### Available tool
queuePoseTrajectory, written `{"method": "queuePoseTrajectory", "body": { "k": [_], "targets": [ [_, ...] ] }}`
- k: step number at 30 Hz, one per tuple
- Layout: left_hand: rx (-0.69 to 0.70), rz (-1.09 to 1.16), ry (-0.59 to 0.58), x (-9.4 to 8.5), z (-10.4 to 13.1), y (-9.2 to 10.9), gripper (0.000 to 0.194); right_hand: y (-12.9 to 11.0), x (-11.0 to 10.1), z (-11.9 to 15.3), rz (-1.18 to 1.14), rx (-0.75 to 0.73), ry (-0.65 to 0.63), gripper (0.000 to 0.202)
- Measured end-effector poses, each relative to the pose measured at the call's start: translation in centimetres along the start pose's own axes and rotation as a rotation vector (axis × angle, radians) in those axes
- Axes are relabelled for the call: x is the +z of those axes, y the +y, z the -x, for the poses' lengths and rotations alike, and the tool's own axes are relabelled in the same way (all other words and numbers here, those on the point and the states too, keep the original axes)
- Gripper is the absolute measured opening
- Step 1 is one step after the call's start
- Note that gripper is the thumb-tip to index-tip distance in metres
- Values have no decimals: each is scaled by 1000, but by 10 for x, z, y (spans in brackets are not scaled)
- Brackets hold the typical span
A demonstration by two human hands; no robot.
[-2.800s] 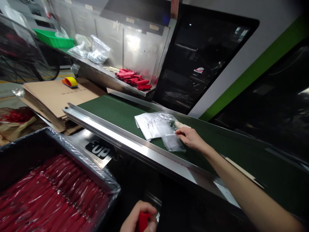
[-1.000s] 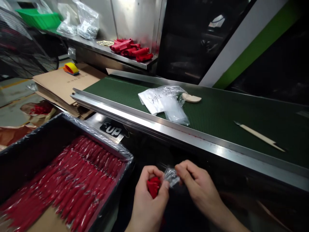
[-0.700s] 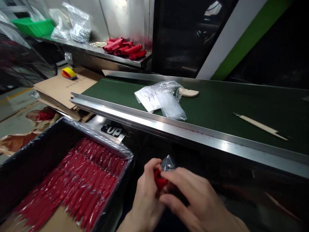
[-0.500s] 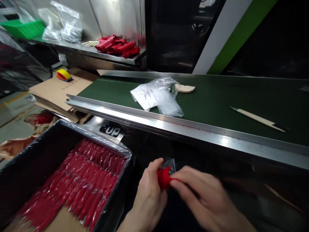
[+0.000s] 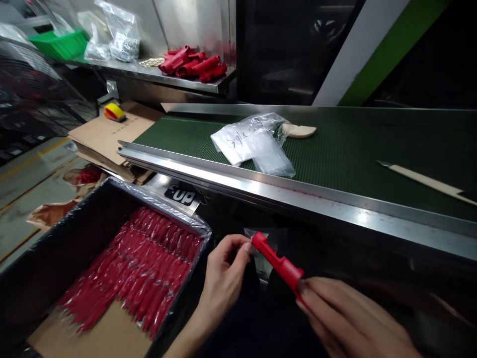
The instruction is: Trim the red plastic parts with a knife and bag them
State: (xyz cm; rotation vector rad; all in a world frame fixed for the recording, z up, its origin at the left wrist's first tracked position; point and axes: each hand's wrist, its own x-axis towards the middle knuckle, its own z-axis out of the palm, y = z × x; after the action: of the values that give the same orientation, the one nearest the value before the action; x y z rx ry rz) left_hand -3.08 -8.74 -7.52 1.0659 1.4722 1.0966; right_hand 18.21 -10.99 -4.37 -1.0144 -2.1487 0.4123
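Observation:
My right hand (image 5: 346, 313) grips the lower end of a long red plastic part (image 5: 278, 258), which slants up and to the left. At its upper end my left hand (image 5: 225, 271) pinches a clear plastic bag (image 5: 261, 238), thumb and forefinger together. The bag hangs open just behind the tip of the red part; its exact edges are hard to make out. Left of my hands, a box lined with black film (image 5: 156, 199) holds rows of bagged red parts (image 5: 145, 258).
A green conveyor belt (image 5: 335, 154) with a metal rim crosses ahead, bearing plastic bags (image 5: 253, 141), a pale curved piece (image 5: 300, 131) and a knife (image 5: 428, 181). Loose red parts (image 5: 192, 63) lie on a metal shelf. Flat cardboard (image 5: 115, 129) is stacked at left.
My hands have moved apart. The red part, earlier mostly hidden between them, now shows at length in my right hand. The view has shifted slightly, moving the surroundings rightward.

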Motion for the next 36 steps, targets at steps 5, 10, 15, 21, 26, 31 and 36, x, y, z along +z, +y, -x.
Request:
{"method": "queuePoseTrajectory", "body": {
  "k": [5, 10, 15, 21, 26, 31, 36],
  "targets": [
    [103, 15, -12, -5, 0, -6, 15, 7, -4, -20, 131, -331, -175, 29],
    [165, 5, 9, -4, 7, -23, 14, 7, 18, -10, 79, -237, -55, 30],
    [169, -8, 86, 4, 21, -33, 14, -8, 57, 7, -59, 338, 277, 17],
    [239, -54, 63, -9, 24, -30, 17, 0, 68, 2, -139, 130, 99, 27],
    [203, -98, 50, -27, 26, -27, 18, 22, 50, -17, 4, -200, -260, 38],
    [354, -133, -82, -27, 43, -20, 18, 6, 60, -32, -99, -225, -359, 37],
    [555, -326, -138, -49, 51, -13, 27, -17, 72, -33, -363, -79, -294, 26]
  ]
}}
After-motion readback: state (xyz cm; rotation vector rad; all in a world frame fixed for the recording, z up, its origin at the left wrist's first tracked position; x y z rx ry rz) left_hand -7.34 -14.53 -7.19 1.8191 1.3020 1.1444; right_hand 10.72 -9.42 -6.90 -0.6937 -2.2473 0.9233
